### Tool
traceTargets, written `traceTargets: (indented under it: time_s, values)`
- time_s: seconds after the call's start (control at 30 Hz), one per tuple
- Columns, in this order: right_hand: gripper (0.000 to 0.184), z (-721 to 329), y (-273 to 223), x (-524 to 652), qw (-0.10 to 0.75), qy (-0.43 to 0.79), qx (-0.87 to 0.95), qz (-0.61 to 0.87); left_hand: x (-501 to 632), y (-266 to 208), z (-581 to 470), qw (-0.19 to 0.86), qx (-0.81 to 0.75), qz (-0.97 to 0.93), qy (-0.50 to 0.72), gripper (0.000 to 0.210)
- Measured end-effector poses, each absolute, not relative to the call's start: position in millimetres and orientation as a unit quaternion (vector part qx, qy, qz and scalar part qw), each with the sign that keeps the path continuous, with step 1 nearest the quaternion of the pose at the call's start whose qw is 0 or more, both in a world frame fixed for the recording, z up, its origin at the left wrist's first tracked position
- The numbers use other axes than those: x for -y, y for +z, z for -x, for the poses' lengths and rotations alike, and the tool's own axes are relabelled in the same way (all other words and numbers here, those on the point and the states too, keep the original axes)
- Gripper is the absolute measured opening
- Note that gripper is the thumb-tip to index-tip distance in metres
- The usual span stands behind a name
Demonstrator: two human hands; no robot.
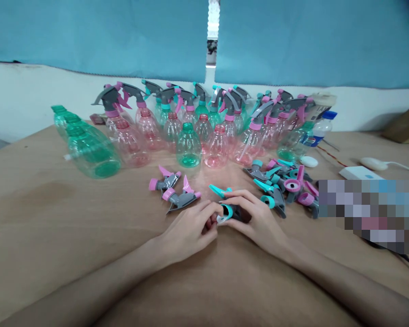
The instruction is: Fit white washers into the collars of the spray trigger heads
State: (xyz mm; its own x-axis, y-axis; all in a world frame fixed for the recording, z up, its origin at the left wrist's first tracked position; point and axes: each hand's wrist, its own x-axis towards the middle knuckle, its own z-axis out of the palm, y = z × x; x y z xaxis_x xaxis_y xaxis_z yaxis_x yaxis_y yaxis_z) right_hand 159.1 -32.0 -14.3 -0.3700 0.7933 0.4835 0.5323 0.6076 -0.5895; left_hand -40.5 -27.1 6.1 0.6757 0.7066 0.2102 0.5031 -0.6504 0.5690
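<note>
My right hand (259,220) is closed round a grey spray nozzle with a teal collar and trigger (227,211), held just above the table. The open end of the collar faces toward my left hand (194,227). The fingers of that left hand are pinched at the collar, on a small white piece (221,219) whose kind I cannot make out. Just beyond the left hand lie two grey spray nozzles with pink collars and triggers (182,200). To the right of my right hand is a heap of loose pink and teal spray nozzles (276,196).
Across the back stand several pink and green bottles, some open like this green bottle (188,147), others topped with nozzles. Leaning green bottles (92,150) are at the left. A blue-capped bottle (322,129), a white box (359,173) and a cabled white mouse (374,163) sit at the right.
</note>
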Motion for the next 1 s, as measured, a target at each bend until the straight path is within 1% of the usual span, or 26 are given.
traceTargets:
  time_s: [0.13, 0.23, 0.5, 0.6, 0.7, 0.87, 1.0]
  values:
    - [0.029, -158.9, -14.7, 32.0, 0.384, 0.172, 0.809, 0.41, 26.2, 6.7, 41.7, 0.249, -0.349, -0.879, 0.208, 0.016]
    - [0.028, -158.4, -14.5, 32.3, 0.386, 0.173, 0.808, 0.411, 25.0, 9.2, 43.1, 0.276, -0.356, -0.869, 0.207, 0.014]
    - [0.026, -157.6, -15.3, 32.2, 0.386, 0.179, 0.811, 0.403, 23.3, 13.3, 39.6, 0.4, -0.422, -0.778, 0.237, 0.016]
    - [0.026, -157.6, -14.9, 31.9, 0.388, 0.179, 0.811, 0.401, 20.2, 8.4, 38.4, 0.464, -0.426, -0.727, 0.273, 0.011]
    - [0.026, -157.8, -13.2, 31.7, 0.393, 0.182, 0.806, 0.404, 17.0, 4.2, 38.6, 0.51, -0.425, -0.685, 0.3, 0.015]
    - [0.028, -158.8, -9.8, 31.6, 0.404, 0.183, 0.784, 0.433, 17.0, 7.4, 40.3, 0.511, -0.434, -0.677, 0.303, 0.019]
    - [0.025, -159.5, -8.9, 31.2, 0.416, 0.19, 0.772, 0.442, 19.3, 9.3, 41.3, 0.494, -0.438, -0.682, 0.315, 0.024]
